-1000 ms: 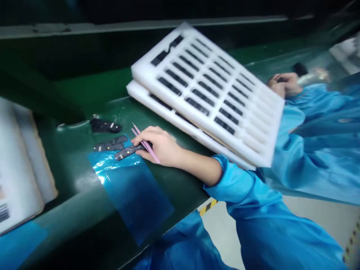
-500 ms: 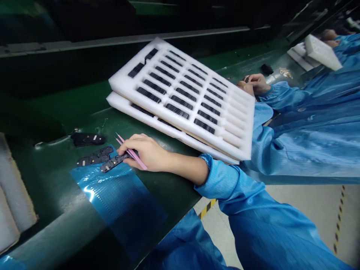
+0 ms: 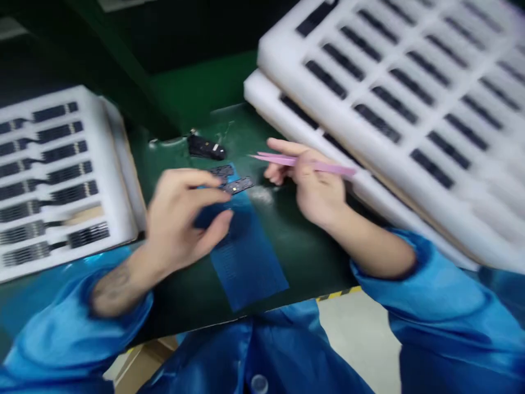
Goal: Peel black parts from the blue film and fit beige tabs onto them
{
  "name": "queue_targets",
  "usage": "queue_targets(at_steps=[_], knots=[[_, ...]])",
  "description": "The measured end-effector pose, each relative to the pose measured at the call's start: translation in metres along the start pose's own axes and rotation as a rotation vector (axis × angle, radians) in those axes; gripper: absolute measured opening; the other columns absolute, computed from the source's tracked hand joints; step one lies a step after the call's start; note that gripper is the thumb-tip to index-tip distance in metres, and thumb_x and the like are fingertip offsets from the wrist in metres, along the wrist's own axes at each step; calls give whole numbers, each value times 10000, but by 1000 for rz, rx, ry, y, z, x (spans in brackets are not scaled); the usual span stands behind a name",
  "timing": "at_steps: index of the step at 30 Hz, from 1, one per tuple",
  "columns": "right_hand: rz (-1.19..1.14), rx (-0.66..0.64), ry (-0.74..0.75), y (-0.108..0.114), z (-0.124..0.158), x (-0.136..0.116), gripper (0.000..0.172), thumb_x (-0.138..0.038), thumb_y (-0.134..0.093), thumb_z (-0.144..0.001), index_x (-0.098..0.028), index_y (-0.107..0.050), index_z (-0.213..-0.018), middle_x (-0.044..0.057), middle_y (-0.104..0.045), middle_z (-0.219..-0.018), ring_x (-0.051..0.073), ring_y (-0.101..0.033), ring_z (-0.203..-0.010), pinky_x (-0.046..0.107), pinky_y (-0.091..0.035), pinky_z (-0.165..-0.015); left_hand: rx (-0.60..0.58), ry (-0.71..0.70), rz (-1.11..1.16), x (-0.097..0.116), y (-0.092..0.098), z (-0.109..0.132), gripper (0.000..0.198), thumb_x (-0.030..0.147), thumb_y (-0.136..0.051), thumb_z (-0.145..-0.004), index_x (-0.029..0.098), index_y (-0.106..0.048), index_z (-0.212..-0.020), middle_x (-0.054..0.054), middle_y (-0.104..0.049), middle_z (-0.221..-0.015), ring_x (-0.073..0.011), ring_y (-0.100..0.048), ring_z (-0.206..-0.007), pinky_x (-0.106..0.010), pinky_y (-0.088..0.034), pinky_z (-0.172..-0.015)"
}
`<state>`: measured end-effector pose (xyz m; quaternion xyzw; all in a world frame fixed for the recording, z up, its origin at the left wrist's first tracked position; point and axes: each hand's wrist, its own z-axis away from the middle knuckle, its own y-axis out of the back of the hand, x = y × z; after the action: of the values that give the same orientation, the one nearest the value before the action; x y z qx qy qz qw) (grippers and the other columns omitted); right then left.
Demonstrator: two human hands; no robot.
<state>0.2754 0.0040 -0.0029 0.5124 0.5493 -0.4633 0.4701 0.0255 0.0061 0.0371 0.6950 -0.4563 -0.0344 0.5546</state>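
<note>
I hold pink tweezers (image 3: pixel 283 160) in my right grip (image 3: pixel 322 191); my left grip (image 3: pixel 184 213), thumb apart, partly masks a black module (image 3: pixel 241 185).

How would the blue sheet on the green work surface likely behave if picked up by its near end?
The blue sheet would probably bend and sag, since it lies flat with no visible thickness. It is likely light for its size, looking like thin film. Lifting might also disturb the small dark parts, which overlap its far end.

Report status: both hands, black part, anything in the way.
Right hand holding pink tweezers. Left hand open, fingertips at black part, contact unclear. Left hand partly hiding blue film.
</note>
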Motion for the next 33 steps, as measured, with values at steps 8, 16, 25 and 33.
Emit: queue_targets(at_steps=[8, 16, 25, 33], knots=[[-4, -275, -275, 13, -2, -14, 202, -400, -872, -767, -226, -792, -829, 1, -735, -629, 133, -666, -523, 253, -553, -481, -185, -197, -105, -23, -30, 16, 320, 485, -734, -888, 269, -728, -1124, -108, -602, -1400, -331, -556, -1305, -496, -467, -1026], [109, -431, -232, 18, -2, -14, 164, -312, -889, -744, -270, -809, -880, 14, -808, -847, 179, -766, -749, 293, -648, -683, -196, -104, -116, -21, -35, 14, 290, 464, -678, -939, 276, -740, -1152, -79, -658, -1352, -308, -579, -1248, -475, -437, -995], [309, -172, -104, 1, 7, -9, 109, -329, -864, -776, -260, -798, -829, 3, -779, -769, 160, -695, -620, 295, -558, -541, -168, -77, -75, -21, -37, 11, 167, 393, -665, -964, 301, -770, -1055, -36, -667, -1330, -282, -573, -1241, -461, -424, -971], [322, -178, -102, 1, 7, -9, 107, -334, -861, -778, -268, -793, -828, 0, -786, -776, 166, -714, -636, 296, -576, -548, -177, -71, -94, -21, -37, 11, 171, 408, -660, -966, 312, -773, -1051, -35, -668, -1329, -276, -570, -1233, -462, -428, -967]])
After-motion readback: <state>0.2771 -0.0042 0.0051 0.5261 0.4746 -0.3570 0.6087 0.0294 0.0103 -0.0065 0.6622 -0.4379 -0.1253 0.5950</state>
